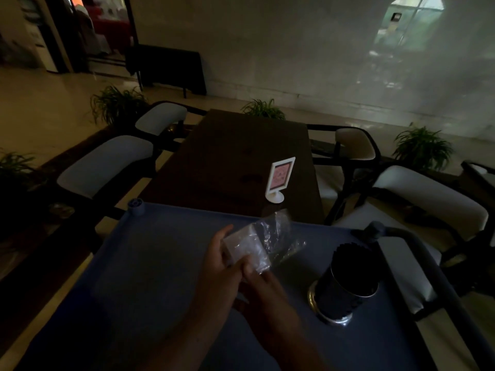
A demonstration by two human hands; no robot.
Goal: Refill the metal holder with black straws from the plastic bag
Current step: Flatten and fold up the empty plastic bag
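My grip, both sides: left hand [219, 263] curled round the crumpled plastic bag [257, 245], right hand [267, 293] pinching its lower edge, above the blue counter [147, 263]. To the right stands the metal holder [340, 295] with black straws [353, 261] inside.

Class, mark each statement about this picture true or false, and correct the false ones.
1. Both the left hand and the right hand hold the plastic bag. True.
2. The metal holder stands left of the hands. False: it stands to their right.
3. The holder lies on its side. False: it stands upright on the blue cart top.
4. A white sign stand stands on the dark table. True.
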